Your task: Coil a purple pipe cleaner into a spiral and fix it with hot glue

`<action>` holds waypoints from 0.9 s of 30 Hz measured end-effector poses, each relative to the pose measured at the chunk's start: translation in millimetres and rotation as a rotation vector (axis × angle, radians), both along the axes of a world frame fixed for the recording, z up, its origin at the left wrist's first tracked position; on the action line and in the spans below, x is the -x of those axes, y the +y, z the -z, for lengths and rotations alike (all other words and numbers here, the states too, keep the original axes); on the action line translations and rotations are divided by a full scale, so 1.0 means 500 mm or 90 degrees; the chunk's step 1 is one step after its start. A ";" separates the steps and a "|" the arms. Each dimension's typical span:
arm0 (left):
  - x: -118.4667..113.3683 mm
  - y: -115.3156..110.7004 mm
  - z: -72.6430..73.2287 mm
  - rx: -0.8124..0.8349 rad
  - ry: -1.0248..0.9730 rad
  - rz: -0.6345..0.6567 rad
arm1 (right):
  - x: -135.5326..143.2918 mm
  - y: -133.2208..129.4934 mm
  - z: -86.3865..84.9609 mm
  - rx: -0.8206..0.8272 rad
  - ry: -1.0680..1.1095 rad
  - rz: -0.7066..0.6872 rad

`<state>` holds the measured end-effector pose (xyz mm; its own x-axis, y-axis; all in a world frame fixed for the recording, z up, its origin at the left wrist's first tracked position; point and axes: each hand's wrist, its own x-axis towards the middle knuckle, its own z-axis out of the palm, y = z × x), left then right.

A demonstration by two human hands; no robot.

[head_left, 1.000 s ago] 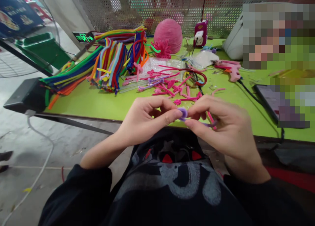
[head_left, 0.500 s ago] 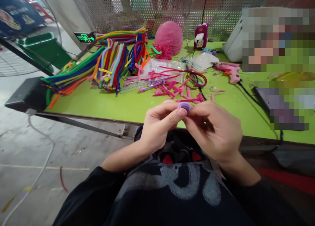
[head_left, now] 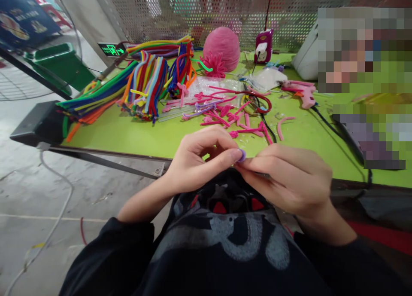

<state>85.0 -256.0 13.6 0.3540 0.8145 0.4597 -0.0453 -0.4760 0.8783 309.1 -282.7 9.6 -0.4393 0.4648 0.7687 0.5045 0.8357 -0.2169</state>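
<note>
My left hand (head_left: 199,158) and my right hand (head_left: 286,178) meet over the near edge of the lime-green table (head_left: 135,135), in front of my dark sweatshirt. Between the fingertips of both hands sits a small coiled purple pipe cleaner (head_left: 242,155), mostly hidden by my fingers. The left thumb presses on the coil from the left, and the right fingers pinch it from the right. Just beyond my hands lie several pink bent pipe-cleaner pieces (head_left: 225,113).
A big fan of multicoloured pipe cleaners (head_left: 141,85) covers the table's left. Behind are a pink fuzzy ball (head_left: 222,44), a pink glue gun (head_left: 301,92) with a black cable, a charger in a socket (head_left: 264,47) and a clear bag (head_left: 209,85). A person sits at the right, blurred.
Both hands have dropped slightly toward my body. The purple coil, visible on top half a second ago, is now mostly covered by my fingertips.
</note>
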 end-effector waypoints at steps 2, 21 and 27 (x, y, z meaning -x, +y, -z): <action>0.008 0.003 -0.013 -0.028 0.054 0.007 | -0.005 0.002 -0.006 -0.014 -0.018 -0.005; 0.057 0.037 -0.094 -0.045 0.319 0.183 | 0.012 0.035 -0.020 -0.009 0.011 -0.114; 0.046 0.023 -0.052 0.195 0.080 0.138 | 0.028 0.030 -0.008 -0.022 0.133 -0.079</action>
<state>62.0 -244.4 39.8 0.5714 0.8071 0.1486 0.0011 -0.1818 0.9833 294.8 -267.6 13.6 -0.3211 0.3890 0.8635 0.3443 0.8973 -0.2762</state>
